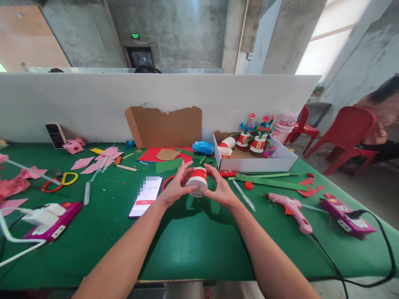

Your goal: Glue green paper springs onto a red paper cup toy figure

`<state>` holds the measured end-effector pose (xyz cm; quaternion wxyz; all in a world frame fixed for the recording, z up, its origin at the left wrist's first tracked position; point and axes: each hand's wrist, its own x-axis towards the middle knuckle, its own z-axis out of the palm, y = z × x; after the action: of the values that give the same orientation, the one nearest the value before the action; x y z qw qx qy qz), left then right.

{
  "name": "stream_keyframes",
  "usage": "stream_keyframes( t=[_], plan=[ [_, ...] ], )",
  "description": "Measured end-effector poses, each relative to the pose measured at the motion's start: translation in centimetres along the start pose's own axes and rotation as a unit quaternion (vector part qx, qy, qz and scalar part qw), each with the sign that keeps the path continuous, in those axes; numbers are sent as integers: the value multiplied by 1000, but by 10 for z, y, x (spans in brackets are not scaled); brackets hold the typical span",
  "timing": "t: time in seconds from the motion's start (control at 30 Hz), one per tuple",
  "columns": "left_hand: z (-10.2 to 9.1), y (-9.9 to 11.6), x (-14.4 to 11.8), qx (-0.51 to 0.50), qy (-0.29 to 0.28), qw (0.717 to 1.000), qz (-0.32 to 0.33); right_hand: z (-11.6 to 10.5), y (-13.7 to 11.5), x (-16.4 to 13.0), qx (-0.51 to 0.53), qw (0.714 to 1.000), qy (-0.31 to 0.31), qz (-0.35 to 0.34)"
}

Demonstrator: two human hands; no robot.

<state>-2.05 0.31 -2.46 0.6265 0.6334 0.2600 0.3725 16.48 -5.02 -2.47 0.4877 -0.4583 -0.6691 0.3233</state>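
Head camera, and there it was: I had the red-and-white paper cup (198, 177) right between the hands, left hand (177, 187) and right hand (221, 187) both grasping its sides, thumbs low, over the green surface (199, 249). Beyond the right hand sat a white box (258, 165), and inside it I spotted loose cups (229, 143), one tipped over, plus cup figures (258, 145) wearing blue and red tops.

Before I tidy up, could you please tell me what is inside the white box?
Paper cups, some topped with colourful pieces; the box's front wall hides whatever lies low behind it.
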Motion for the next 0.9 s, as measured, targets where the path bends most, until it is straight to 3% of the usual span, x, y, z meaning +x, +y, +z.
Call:
stream_keyframes(
  t=[0.23,0.43,0.6,0.63,0.7,0.73,0.8,0.9],
  plan=[
    [2,-1,0,9,21,1000,16,-1,-2,-1,16,1000,-4,-2],
    [3,-2,0,8,-12,1000,-1,1,-2,-1,-15,1000,-8,5],
    [0,2,1,-4,-13,1000,13,-3,-1,0,38,999,12,11],
    [-4,4,3,0,2,1000,28,-6,1,1,48,998,30,17],
    [-14,7,6,52,87,993,56,-12,4,3,61,995,79,28],
    [-19,9,7,111,149,981,57,-14,6,5,67,992,103,31],
    [-29,11,9,300,240,923,7,-18,10,7,75,988,134,31],
    [-35,12,7,561,209,796,-92,-17,14,8,64,988,136,30]
  ],
)
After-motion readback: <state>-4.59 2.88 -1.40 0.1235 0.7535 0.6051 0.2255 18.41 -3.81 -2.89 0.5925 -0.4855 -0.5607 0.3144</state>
